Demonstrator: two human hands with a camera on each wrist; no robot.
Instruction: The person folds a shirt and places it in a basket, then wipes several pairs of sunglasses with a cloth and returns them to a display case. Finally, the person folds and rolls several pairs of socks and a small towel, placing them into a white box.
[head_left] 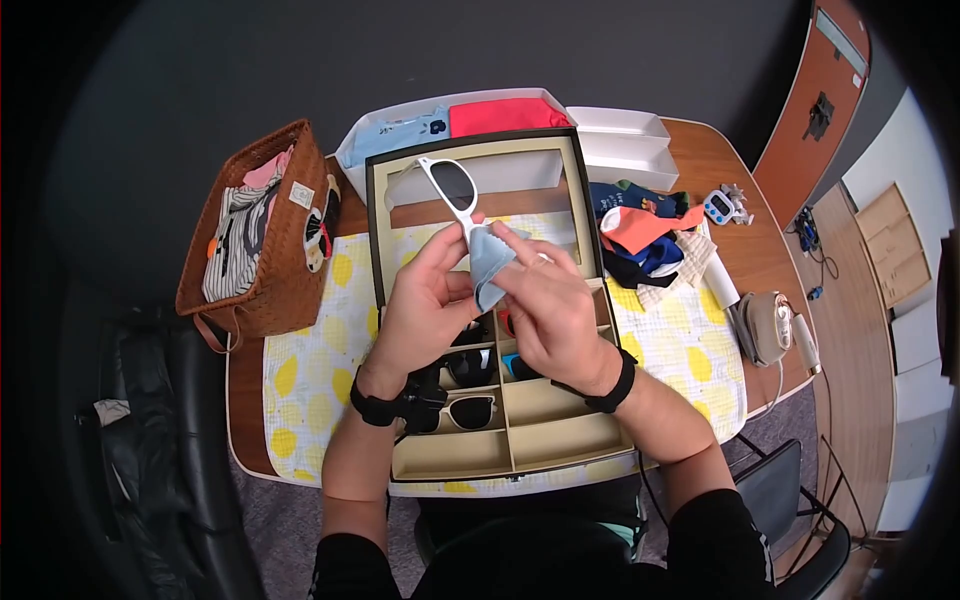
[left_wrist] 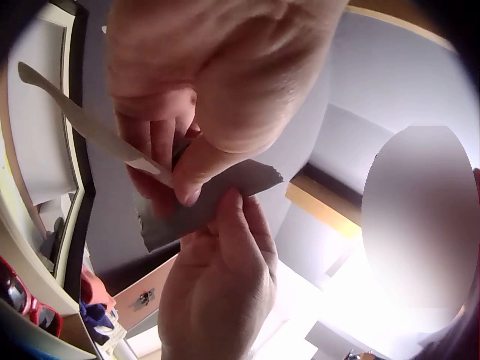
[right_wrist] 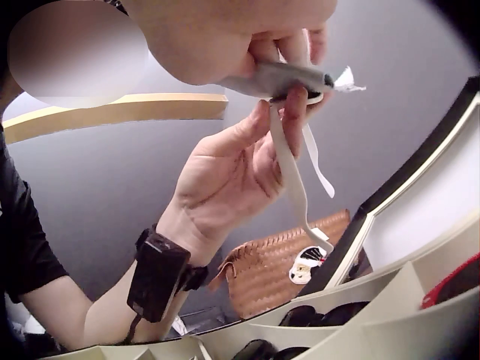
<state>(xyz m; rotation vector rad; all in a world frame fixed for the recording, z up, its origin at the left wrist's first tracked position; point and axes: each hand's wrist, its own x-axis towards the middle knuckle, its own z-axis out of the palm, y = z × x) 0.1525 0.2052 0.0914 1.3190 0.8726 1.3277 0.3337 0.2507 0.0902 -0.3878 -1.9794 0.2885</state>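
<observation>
White sunglasses (head_left: 455, 190) with dark lenses are held up over an open compartment box (head_left: 450, 455). My left hand (head_left: 425, 305) pinches their frame between thumb and fingers. A light blue cloth (head_left: 490, 255) is folded around one lens, and my right hand (head_left: 560, 315) pinches it there. From the left wrist, the cloth (left_wrist: 202, 210) looks grey with zigzag edges, between both hands. Both white temples (right_wrist: 292, 172) hang below the left fingers in the right wrist view; the covered lens is mostly hidden.
Other sunglasses (head_left: 470, 412) lie in the box's compartments, and its windowed lid (head_left: 585, 200) stands raised behind. A brown basket (head_left: 290, 275) of clothes is at left. Socks (head_left: 640, 230), a timer (head_left: 718, 207) and white trays (head_left: 630, 155) are at right and back.
</observation>
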